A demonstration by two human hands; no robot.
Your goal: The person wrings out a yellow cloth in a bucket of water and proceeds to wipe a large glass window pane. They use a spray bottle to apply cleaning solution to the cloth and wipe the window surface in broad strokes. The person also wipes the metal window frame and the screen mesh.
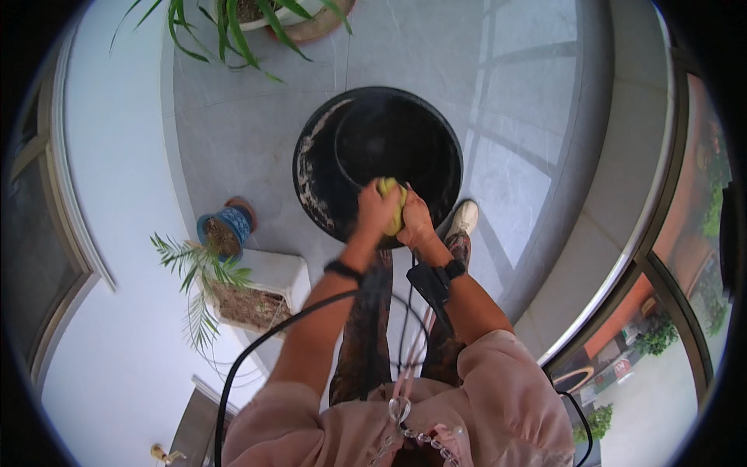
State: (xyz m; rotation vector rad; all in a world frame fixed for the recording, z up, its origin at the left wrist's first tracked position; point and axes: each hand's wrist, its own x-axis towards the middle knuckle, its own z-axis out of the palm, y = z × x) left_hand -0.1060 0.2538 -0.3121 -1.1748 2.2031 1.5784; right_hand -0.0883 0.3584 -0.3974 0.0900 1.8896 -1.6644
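A wide round black basin (379,134) stands on the grey tiled floor in front of me, with pale residue along the left part of its inner wall. Over the basin's near side, a yellow-green cloth (394,213) is bunched between my hands. My left hand (374,207) and my right hand (417,216) both look closed on it, one on each side. Which hands' fingers overlap is blurred. Dark bands circle both wrists, and a black device sits at the wrist on the right.
A blue pot (224,233) and a white rectangular planter (257,292) with a small palm stand at left. Another potted plant (245,29) is at the top. My shoe (465,217) is beside the basin. A black cable (251,350) loops across my arm. Windows line the right.
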